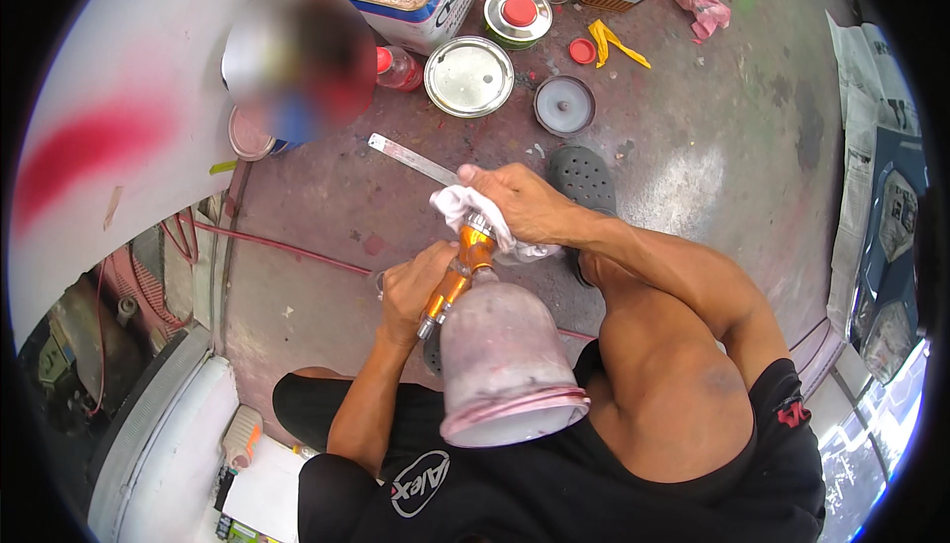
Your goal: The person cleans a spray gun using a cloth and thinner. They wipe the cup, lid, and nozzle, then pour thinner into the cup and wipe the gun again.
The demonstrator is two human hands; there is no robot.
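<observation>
The spray gun (pixel 465 271), orange-bodied with a large cloudy cup (pixel 505 370) mounted on it, is held at chest height above the stained concrete floor (pixel 693 147). The left hand (pixel 411 291) is wrapped closed around the orange handle. The right hand (pixel 524 205) is closed over a white rag (pixel 457 205), pressing it against the gun's front end.

Handling judgement: the gun body looks rigid and metal, likely moderately heavy and top-loaded by the cup; the handle is the sound place to grip. The cup appears to be thin plastic, smeared pink, and may be slick with residue; it should not carry the load. The rag is soft and conforms to the nozzle.

Visibility: the nozzle is covered by rag and fingers. The trigger lies behind the left hand. Whether the cup holds liquid cannot be told. A flat metal strip (pixel 411 159) lies on the floor just beyond the hands, with round tin lids (pixel 468 76) and paint cans (pixel 517 14) farther off. One area near the white panel (pixel 109 98) is blurred.
</observation>
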